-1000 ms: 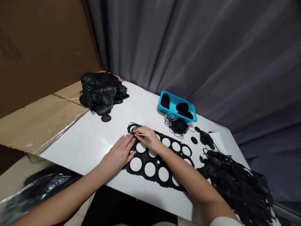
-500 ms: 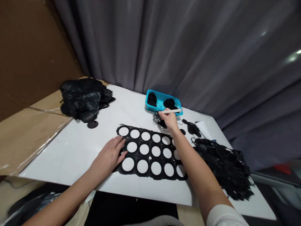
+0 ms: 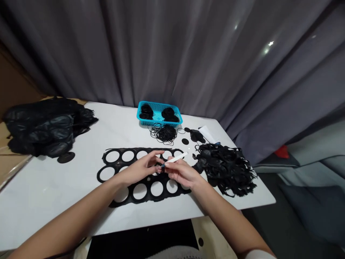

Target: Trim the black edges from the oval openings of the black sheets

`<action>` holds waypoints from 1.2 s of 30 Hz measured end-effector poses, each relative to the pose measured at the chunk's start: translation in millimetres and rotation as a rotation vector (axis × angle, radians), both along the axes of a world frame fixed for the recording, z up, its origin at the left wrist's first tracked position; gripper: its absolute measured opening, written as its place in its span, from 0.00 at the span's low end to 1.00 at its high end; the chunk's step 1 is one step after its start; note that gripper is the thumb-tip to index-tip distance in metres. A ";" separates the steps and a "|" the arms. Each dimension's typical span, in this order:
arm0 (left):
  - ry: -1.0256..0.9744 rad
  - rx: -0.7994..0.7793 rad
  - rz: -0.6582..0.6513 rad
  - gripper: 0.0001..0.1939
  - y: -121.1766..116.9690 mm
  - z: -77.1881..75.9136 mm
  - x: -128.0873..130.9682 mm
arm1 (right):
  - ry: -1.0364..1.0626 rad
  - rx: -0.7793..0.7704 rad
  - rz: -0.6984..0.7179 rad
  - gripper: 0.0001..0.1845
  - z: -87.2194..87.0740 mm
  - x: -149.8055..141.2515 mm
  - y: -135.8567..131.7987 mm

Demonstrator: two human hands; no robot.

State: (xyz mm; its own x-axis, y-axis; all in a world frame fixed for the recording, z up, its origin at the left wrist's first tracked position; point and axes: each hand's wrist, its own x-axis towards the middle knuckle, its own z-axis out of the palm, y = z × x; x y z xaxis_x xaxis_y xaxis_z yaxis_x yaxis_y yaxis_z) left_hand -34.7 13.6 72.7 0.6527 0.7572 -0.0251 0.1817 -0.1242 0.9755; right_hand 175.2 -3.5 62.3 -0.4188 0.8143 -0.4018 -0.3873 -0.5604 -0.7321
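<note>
A black sheet with rows of round holes lies flat on the white table. Over its middle, my right hand grips a slim white pen-like tool with a dark blue tip pointing to the left. Facing it, my left hand has its thumb and fingers bent together close to that tip. Something small and dark seems to be between the fingertips, too small to name. Behind the hands, a tangle of thin black rings lies in front of a blue basket that holds more black bundles.
On the left rests a large heap of black sheets, with a black disc beside it. A pile of black cut-out scraps covers the right side. Near it are small black discs and a white paper. A grey curtain hangs behind.
My right hand has come back from the black rings to over the holed sheet, still holding the white tool. My left hand has lifted off the sheet's left edge to meet it. The view has turned right.
</note>
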 end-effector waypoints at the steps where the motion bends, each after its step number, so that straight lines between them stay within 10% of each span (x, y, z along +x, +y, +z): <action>1: -0.035 -0.069 -0.031 0.31 3.3 1.1 5.5 | 0.021 -0.004 -0.001 0.21 -0.8 3.9 -3.0; 10: -0.017 -0.069 -0.116 0.26 -0.6 -7.4 24.6 | 0.275 -0.027 0.143 0.23 -22.8 30.7 -44.7; 17: 0.449 0.679 0.118 0.17 -47.6 -39.9 23.9 | -0.224 0.283 -0.291 0.20 -15.9 50.5 -11.3; 24: 0.606 1.033 0.073 0.23 -80.8 -74.1 27.0 | -0.769 0.769 0.107 0.10 -28.5 38.7 -7.4; 36: 0.614 1.056 0.082 0.24 -83.2 -75.4 27.8 | -0.934 1.033 0.148 0.09 -36.0 39.4 -16.0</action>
